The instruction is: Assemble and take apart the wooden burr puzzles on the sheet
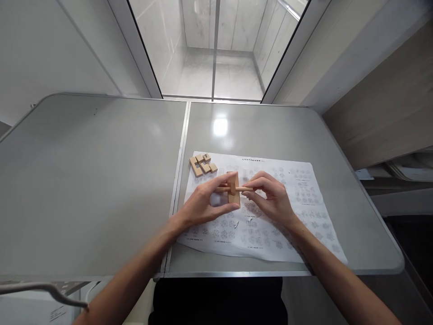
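Over a white printed paper sheet [302,169]: steady alignment

Above the grey desk [277,131], a pale rectangular wooden plate [234,201] is gripped by its ends between thumb and fingers of the left hand [202,198]. A slim light-brown wooden rod [241,189], set crosswise to it, is pinched by the right hand [270,194]. For good control, the plate is best held square, the rod kept straight, and pressure applied lightly and evenly, so that binding is avoided.

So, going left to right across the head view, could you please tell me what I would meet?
Cable → metal strip → loose blocks → held wooden piece → right hand.
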Demonstrator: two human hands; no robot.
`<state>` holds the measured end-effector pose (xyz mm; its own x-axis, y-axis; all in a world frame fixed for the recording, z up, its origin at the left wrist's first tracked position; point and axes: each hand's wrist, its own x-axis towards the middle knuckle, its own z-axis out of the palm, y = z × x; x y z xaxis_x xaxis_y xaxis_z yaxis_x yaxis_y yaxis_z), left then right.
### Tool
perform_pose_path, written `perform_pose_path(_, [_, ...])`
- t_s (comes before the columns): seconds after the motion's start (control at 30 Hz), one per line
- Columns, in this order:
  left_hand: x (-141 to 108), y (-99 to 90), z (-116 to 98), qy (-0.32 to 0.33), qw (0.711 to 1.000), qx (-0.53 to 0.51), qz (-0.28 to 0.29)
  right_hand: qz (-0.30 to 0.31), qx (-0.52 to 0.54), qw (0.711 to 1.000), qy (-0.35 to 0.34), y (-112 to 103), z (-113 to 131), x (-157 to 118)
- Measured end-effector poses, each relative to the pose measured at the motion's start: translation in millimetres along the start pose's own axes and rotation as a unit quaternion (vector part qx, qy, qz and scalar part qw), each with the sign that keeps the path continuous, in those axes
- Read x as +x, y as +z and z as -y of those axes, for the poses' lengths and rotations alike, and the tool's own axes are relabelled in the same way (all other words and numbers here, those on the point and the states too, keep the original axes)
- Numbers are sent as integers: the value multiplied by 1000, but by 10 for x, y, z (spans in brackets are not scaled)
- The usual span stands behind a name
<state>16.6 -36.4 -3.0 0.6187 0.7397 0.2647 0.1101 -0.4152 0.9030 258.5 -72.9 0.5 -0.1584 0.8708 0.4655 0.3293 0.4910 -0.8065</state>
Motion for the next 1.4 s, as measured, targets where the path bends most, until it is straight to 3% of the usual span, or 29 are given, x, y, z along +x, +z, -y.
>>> perform_pose_path(0.53, [30,8,-8,57,993,77,-61,-23,-34,998,-40,36,10,15])
perform_pose_path(0.9, [14,13,-11,62,995,54,-56,-27,-45,998,-44,31,21,15])
perform_pose_path(1.1, [23,-12,-2,26,999,18,-21,-22,-34,998,-45,27,22,5])
perform_pose_path(1.4, [21,-17,-65,39,996,73,-32,-29,-38,998,-35,39,10,-13])
